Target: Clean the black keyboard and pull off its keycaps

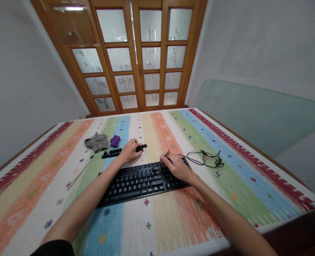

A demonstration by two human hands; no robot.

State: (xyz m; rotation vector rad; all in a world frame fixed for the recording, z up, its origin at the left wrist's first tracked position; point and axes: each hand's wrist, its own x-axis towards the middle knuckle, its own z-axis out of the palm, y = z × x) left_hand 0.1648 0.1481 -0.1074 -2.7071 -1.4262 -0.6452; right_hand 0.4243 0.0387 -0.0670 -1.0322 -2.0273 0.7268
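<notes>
A black computer keyboard (141, 181) lies on the striped cloth in front of me, its main keys in place. Just beyond it, loose black keycaps (111, 153) are lined up in a row. My left hand (131, 152) reaches over this row, fingers curled and closed around a black keycap at its right part; the hand covers some of the others. Above the keyboard's right end is my right hand (176, 166), pinching a small, slim brownish tool (167, 153) whose lower part is hidden by the fingers. The keys beneath that hand are partly covered.
A grey cloth (96, 142) and a purple cloth (115, 141) lie beyond the keycaps. A thin stick with a dark tip (80, 172) rests at the left. The coiled black cable (208, 159) is at the right. Wooden glass-paned doors (149, 53) stand behind the table.
</notes>
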